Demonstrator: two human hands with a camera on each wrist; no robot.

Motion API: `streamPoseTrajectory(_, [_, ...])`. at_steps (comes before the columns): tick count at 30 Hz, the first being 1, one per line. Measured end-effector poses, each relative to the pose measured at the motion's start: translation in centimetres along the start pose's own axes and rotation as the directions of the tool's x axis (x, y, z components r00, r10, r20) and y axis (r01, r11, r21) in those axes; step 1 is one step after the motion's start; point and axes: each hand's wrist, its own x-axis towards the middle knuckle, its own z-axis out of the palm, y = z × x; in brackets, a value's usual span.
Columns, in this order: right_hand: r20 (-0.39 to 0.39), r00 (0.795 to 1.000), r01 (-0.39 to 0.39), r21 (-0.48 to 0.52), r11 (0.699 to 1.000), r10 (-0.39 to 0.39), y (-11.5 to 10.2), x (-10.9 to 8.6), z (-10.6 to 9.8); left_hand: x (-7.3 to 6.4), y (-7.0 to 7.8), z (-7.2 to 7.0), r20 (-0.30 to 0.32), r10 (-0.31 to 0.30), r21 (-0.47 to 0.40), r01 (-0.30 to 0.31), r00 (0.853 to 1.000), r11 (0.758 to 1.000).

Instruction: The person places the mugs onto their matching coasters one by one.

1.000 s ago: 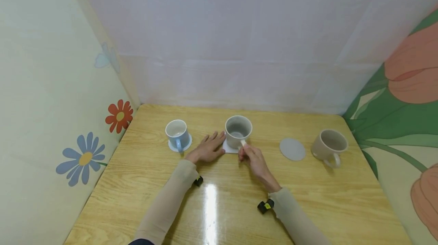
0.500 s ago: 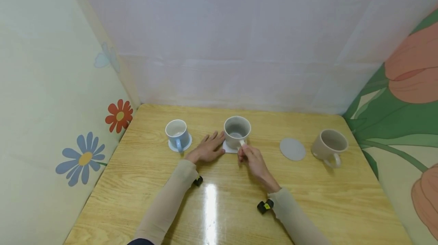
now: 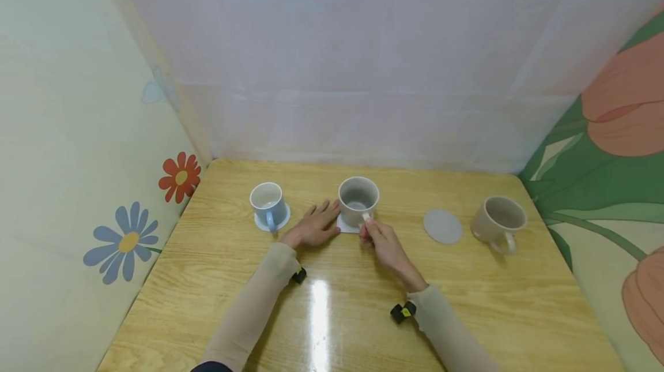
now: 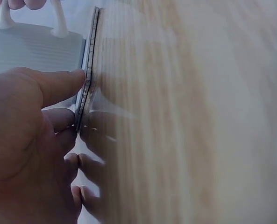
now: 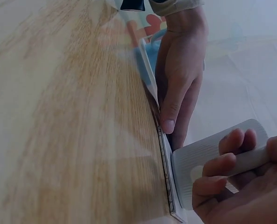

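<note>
A light grey mug [image 3: 358,203] stands on a white, straight-edged coaster [image 3: 346,226] in the middle of the table. The fingers of my right hand [image 3: 385,248] curl round its handle, as the right wrist view also shows at the ribbed mug [image 5: 201,151]. My left hand [image 3: 313,228] lies palm down left of the mug, fingers spread and extended. In the left wrist view, the thumb of that hand [image 4: 26,126] touches the edge of the coaster [image 4: 88,70]. The mug hides most of the coaster's top in the head view.
A blue mug [image 3: 270,207] stands on a round white coaster [image 3: 283,223] at the left. Right of centre lies a round grey coaster [image 3: 443,226]. Beside it a beige mug [image 3: 490,226] stands on the wooden table [image 3: 363,326]. A white backdrop [image 3: 337,72] rises behind.
The grey mug and my right hand have shifted very slightly left over the coaster. My left hand stays in place.
</note>
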Motion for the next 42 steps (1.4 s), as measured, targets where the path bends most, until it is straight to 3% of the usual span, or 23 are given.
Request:
streamPoseTrajectory(6, [0.005,1.000,-0.009,-0.024,1.000,0.009,0.1,0.0,-0.2,0.1,-0.2,0.2,-0.019,-0.009,-0.009,0.009,1.000,1.000])
streamPoseTrajectory(15, [0.035,0.999,-0.009,-0.073,0.997,0.012,0.0,0.0,-0.9,-0.1,1.0,-0.4,-0.032,-0.049,-0.017,0.049,0.998,0.999])
streamPoseTrajectory(22, [-0.028,1.000,-0.013,-0.104,0.994,0.010,-0.1,-0.3,-1.5,-0.4,1.4,-0.4,-0.033,-0.052,0.021,0.053,0.998,0.998])
streamPoseTrajectory(29, [-0.048,0.999,0.019,-0.124,0.992,-0.025,-0.2,-0.7,-1.9,-0.6,1.3,-0.3,-0.028,-0.070,0.049,0.072,0.997,0.996])
streamPoseTrajectory(42, [-0.060,0.992,0.097,-0.176,0.980,-0.109,-0.6,-1.7,-4.0,-1.4,1.4,-0.8,-0.044,-0.064,0.021,0.065,0.997,0.998])
